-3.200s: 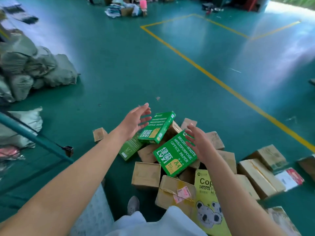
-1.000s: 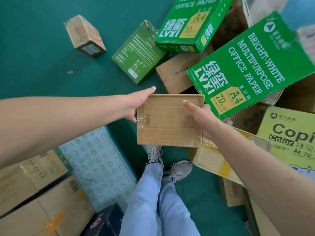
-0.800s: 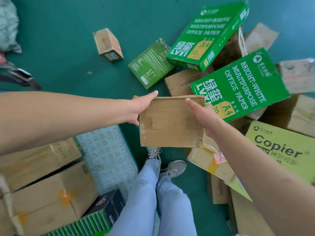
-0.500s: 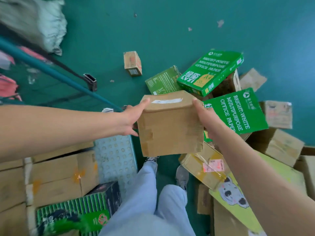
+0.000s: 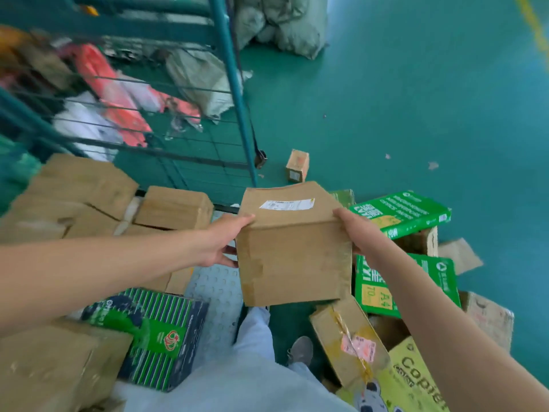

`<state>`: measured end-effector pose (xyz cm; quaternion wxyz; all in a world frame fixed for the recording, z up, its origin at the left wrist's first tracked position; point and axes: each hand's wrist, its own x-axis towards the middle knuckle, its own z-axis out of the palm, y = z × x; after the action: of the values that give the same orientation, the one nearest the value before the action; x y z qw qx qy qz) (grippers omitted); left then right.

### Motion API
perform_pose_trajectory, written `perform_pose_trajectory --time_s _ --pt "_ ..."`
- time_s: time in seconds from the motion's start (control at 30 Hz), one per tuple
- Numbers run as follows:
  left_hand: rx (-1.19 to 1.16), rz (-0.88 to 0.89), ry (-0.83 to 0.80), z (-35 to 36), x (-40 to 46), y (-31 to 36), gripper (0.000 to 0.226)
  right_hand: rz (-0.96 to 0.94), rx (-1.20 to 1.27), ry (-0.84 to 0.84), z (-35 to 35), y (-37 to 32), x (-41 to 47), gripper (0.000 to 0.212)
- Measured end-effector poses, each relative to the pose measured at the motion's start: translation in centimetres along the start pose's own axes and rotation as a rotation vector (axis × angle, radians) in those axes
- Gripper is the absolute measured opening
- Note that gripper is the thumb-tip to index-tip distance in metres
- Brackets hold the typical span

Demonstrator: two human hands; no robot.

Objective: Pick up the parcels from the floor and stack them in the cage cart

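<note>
While both arms reach forward, we hold a brown cardboard parcel [image 5: 292, 257] in the air between our hands, clear of the floor. Our left hand [image 5: 221, 243] presses its left side with fingers laid along the upper edge and thumb underneath, and our right hand [image 5: 358, 231] clasps the right side, fingers curled over the top corner. The parcel is tilted so its top face shows a white shipping label [image 5: 286, 204]; brown tape runs down the front face near its left edge.

The parcel hangs just right of the cage cart [image 5: 234, 84], whose teal post and wire mesh stand up behind it. On the cart's dotted grey floor panel [image 5: 215, 288] we see plain cardboard cartons [image 5: 173, 206] stacked at the left, and a dark striped carton with a green patch [image 5: 154, 334] nearer to us.

Below and right of the parcel, on the green floor [image 5: 416, 114], lies the heap: two green office-paper boxes [image 5: 401, 212], a taped carton with a pink label [image 5: 347, 337], and a yellow copier-paper box [image 5: 416, 379]. A small cardboard box [image 5: 297, 165] sits alone near the cart's post. Grey sacks [image 5: 285, 22] lie farther off. Our pale jeans [image 5: 252, 337] and one grey shoe [image 5: 301, 349] show underneath.
</note>
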<state>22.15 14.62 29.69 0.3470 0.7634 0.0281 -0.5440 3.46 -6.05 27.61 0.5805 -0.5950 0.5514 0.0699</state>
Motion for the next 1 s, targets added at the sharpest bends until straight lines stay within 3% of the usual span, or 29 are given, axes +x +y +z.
perform_pose_trajectory --time_s 0.1,0.23,0.37,0.5,0.63,0.8,1.0 --pt "-0.061 0.024 0.050 -2.6 -2.8 -2.7 0.036 -0.088 -0.119 -0.066 2.4 -1.5 -2.0 0.049" --pt "-0.204 0.071 0.120 -6.4 -6.0 -6.6 0.048 -0.123 -0.180 -0.115 6.8 -4.5 -4.8 0.052" --pt "-0.374 0.077 0.171 -9.5 -8.2 -9.5 0.023 -0.168 -0.256 -0.194 11.2 -7.5 -6.5 0.038" --pt "-0.509 0.043 0.207 -14.2 -8.8 -12.4 0.036 -0.237 -0.339 -0.290 16.8 -11.1 -7.1 0.041" --pt "-0.634 0.014 0.277 -19.0 -9.0 -13.8 0.023 -0.274 -0.422 -0.363 22.4 -15.1 -7.5 0.031" --pt "-0.803 0.000 0.365 -25.6 -8.5 -16.4 0.007 -0.327 -0.528 -0.463 30.6 -19.1 -7.5 0.036" --pt "-0.886 -0.010 0.440 -31.2 -8.0 -19.6 0.008 -0.359 -0.646 -0.546 38.6 -21.9 -7.1 0.049"
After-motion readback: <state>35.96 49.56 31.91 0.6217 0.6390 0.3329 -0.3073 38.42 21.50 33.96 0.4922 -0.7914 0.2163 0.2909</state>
